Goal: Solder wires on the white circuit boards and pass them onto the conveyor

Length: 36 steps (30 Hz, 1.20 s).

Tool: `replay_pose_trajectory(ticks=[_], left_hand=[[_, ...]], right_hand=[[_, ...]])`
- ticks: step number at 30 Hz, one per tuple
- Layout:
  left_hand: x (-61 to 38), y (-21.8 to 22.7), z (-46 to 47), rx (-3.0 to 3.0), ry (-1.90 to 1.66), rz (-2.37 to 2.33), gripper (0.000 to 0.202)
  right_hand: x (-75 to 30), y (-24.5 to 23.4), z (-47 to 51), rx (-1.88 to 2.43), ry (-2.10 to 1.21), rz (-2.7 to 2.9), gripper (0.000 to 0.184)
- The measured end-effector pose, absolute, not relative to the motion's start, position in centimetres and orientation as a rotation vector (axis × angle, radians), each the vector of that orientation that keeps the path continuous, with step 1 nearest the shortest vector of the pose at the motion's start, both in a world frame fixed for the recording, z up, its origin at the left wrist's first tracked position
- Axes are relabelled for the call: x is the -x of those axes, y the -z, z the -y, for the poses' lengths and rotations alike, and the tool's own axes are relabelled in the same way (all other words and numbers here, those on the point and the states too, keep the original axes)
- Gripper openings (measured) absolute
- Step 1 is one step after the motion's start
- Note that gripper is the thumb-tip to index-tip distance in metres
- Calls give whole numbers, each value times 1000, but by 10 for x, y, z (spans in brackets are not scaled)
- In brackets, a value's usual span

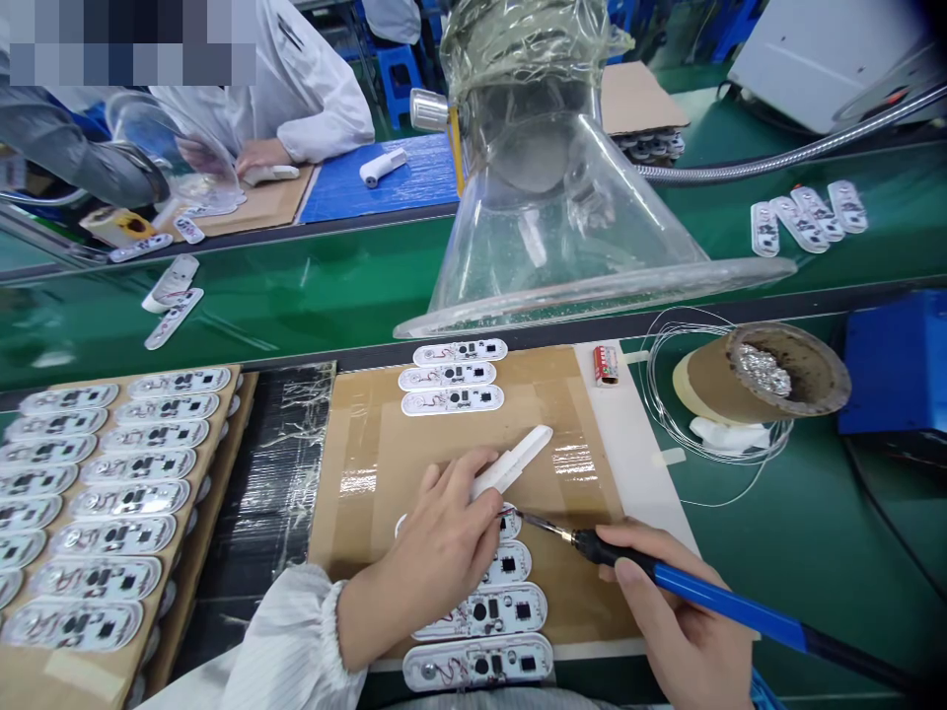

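Head cam: left hand (436,552) pinches white plastic piece (514,459) over circuit board (509,523); right hand (681,621) fist-grips soldering iron (710,595) by blue handle. Boards look thin, light, fragile; hold by edges.

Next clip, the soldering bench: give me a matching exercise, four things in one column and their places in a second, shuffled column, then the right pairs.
Things:
1. soldering iron
2. white plastic piece
3. red battery
4. tray of circuit boards

Places:
A. at the far edge of the cardboard mat, lying by itself
B. in the right hand, tip at a board
C. under the left hand, pressed over a board
D. at the left of the bench, beside the mat

Pairs: 1-B, 2-C, 3-A, 4-D
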<state>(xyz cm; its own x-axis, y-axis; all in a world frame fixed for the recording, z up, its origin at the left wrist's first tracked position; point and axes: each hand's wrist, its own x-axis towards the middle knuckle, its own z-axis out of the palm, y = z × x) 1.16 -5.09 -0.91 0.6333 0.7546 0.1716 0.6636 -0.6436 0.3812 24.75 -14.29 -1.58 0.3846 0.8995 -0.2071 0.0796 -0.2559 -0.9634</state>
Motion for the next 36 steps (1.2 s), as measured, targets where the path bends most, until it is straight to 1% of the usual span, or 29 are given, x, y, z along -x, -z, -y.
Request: replay_pose_trajectory(ticks=[6, 11, 21, 25, 30, 36], left_hand=[[-13, 13, 51, -2633, -541, -1113, 13], [-14, 13, 50, -2644, -541, -1108, 12], [-14, 11, 51, -2632, -542, -1114, 13], [-9, 14, 49, -2578, -570, -1102, 12], [-3, 11, 44, -2476, -558, -1106, 12], [1, 3, 51, -2167, -651, -1156, 16]], right_hand=[[-244, 15, 140, 1612, -1021, 889, 26], [-245, 15, 141, 1630, -1023, 888, 27], [-256, 20, 141, 1608, -935, 967, 18], [-255, 20, 139, 1566, -881, 1003, 16], [-252, 18, 138, 1616, -889, 878, 22], [-263, 22, 134, 1493, -826, 1021, 18]])
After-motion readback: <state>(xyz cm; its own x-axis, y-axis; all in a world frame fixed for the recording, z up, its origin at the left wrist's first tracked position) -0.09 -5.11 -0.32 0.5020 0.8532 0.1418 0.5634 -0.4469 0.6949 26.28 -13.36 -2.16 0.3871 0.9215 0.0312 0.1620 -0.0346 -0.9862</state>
